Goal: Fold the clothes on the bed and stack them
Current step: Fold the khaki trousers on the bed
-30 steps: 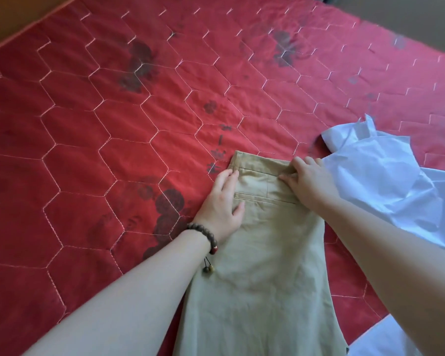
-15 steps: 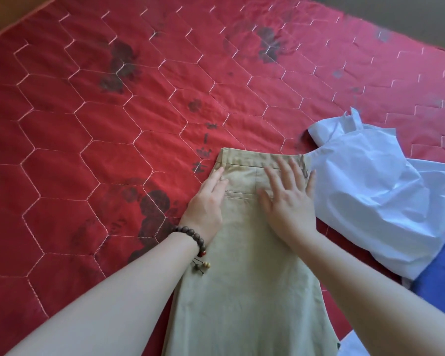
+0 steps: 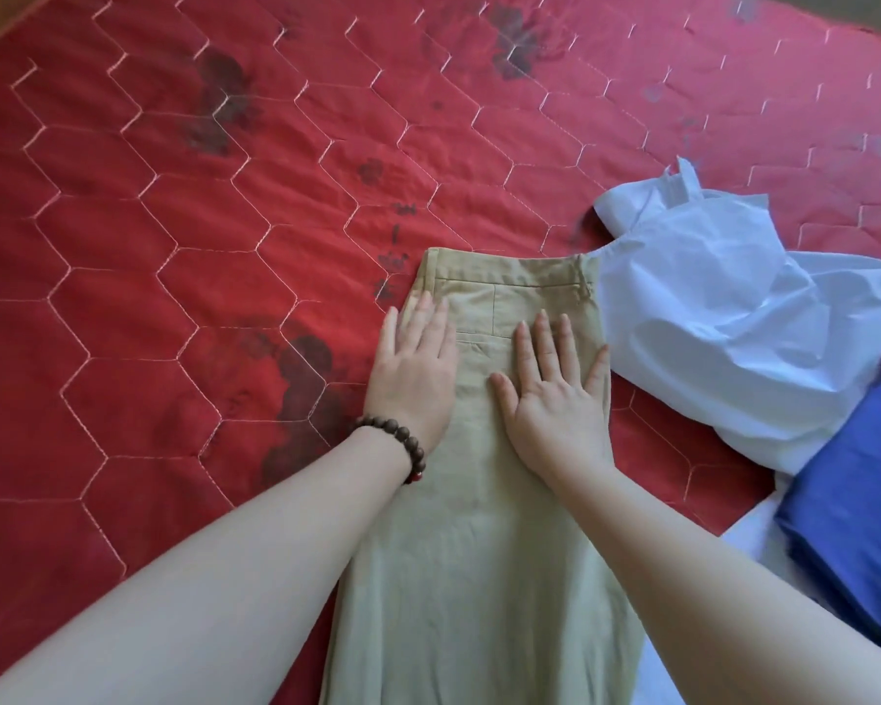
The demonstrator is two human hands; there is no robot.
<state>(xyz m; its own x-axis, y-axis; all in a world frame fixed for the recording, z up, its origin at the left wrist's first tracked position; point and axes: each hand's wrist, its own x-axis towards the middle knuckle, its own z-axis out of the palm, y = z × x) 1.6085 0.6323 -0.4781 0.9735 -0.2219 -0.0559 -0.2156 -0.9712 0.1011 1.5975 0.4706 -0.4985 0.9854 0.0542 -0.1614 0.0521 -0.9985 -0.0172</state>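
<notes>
Khaki trousers [image 3: 484,552] flat on bed, folded lengthwise, waistband far.

open quilt [image 3: 174,297] left; white shirt [image 3: 723,318] crowds right.

Two bare forearms without sleeves, left hand [image 3: 412,374] with a dark wooden bead bracelet [image 3: 397,445] at the wrist, one red bead, right hand [image 3: 555,399] unadorned
</notes>
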